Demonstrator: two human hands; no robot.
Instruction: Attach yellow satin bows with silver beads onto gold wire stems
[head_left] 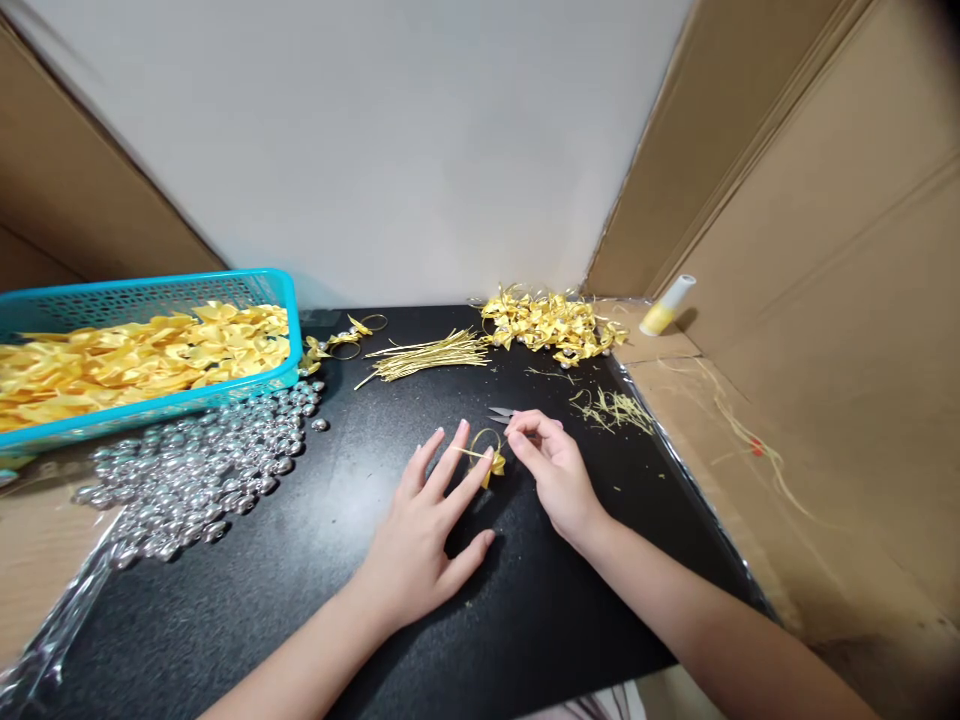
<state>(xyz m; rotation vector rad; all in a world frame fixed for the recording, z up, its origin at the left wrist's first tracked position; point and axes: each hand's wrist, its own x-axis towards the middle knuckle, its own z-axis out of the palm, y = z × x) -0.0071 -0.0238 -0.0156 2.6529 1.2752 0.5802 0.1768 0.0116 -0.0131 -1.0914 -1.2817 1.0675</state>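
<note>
My left hand point(431, 530) lies over the black table with its fingers spread. A thin gold cord point(472, 453) crosses its fingers near the tips, and a small yellow ribbon bow point(494, 467) on the looped cord sits by the index fingertip. Just to the right, my right hand point(551, 465) is closed in a pinch, with the thin cord end running to its fingertips. Scissor blades point(501, 412) stick out to the left behind its fingers. Whether this hand also holds the scissors, I cannot tell; their handles are hidden.
A turquoise basket point(294, 345) holds yellow ribbon bows at left, behind a pile of silver beads point(202, 465). Cut gold cords point(427, 357) lie in a bundle. Finished-looking bows point(551, 325), cord scraps point(615, 410) and a white-yellow spool point(667, 305) are at right. Cardboard walls point(840, 300) flank the table.
</note>
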